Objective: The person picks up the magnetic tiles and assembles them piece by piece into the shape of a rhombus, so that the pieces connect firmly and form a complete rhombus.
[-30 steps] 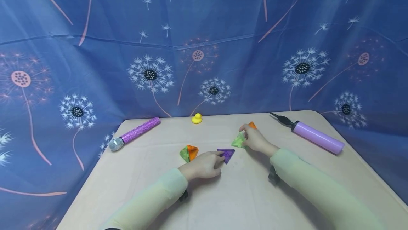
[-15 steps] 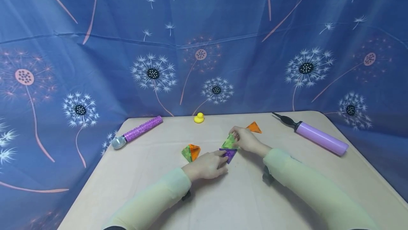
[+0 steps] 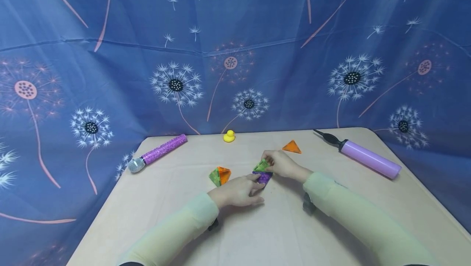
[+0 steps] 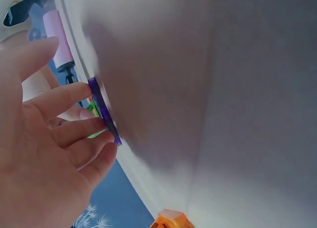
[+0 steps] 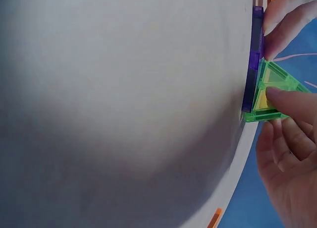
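My left hand (image 3: 237,191) rests its extended fingertips on a purple triangular magnetic tile (image 3: 265,178), which lies flat on the table. In the left wrist view, several fingers (image 4: 81,134) touch that tile's face. Just beyond it, my right hand (image 3: 285,164) pinches a green triangular magnetic tile (image 3: 261,165) between thumb and fingers. The right wrist view has the green tile (image 5: 277,91) raised at an angle, its lower edge along the side of the purple tile (image 5: 254,59). An orange triangular tile (image 3: 292,147) lies flat beyond the right hand.
A raised green-and-orange tile piece (image 3: 220,176) sits left of the left hand. At the back stands a yellow rubber duck (image 3: 229,136). A glittery purple microphone (image 3: 158,152) lies far left, a lilac hand pump (image 3: 364,157) far right. A blue dandelion-print cloth (image 3: 235,53) hangs behind the table.
My right hand has brought the green tile leftward from beside the orange tile to the purple tile's edge, then tipped it up. The left hand has stayed on the purple tile.
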`<state>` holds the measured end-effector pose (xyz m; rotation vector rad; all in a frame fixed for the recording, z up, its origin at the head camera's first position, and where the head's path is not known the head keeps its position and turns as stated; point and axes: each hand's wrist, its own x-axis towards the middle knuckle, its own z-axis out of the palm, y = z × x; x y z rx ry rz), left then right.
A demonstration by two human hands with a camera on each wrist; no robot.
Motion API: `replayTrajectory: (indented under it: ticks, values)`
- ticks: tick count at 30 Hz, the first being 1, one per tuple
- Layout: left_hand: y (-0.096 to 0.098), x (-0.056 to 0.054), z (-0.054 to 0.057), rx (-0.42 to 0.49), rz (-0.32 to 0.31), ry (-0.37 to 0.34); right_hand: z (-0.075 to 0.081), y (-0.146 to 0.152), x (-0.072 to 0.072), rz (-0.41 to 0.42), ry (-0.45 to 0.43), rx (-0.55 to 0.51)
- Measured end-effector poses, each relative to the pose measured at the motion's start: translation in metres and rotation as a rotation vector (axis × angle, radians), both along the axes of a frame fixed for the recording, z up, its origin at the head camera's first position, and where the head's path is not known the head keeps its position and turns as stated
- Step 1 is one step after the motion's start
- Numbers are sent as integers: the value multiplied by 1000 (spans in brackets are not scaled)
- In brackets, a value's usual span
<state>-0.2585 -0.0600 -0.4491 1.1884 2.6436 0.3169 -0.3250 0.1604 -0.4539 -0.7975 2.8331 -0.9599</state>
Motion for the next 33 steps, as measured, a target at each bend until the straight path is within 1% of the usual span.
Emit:
replayTrajectory:
  ticks: [8,13,16,19,21,23,25,27,30,33]
  values:
    - [2,1,-2,-26,12,41,1,1,0,12,-41,34]
    - [1,1,-3,-29,9,74,-2,10,-3,74,-44,55]
    - [1,1,-3,-31,5,90,-3,21,-6,99,-68,23]
    - [1,0,-3,-27,6,86,0,34,-10,76,-79,-15]
    - [1,0,-3,-20,8,73,-2,44,-16,34,-40,-11]
    - [1,-1,-3,-10,12,51,-3,52,-21,-22,27,34]
    - [1,-1,-4,-5,14,31,-6,60,-27,-80,85,105]
    - [2,-1,-4,-4,10,20,-8,66,-30,-109,120,181]
    - [3,-2,-5,-5,1,9,-11,71,-33,-125,112,279]
    - [3,-3,-4,-8,13,-3,-12,71,-33,-120,101,317]
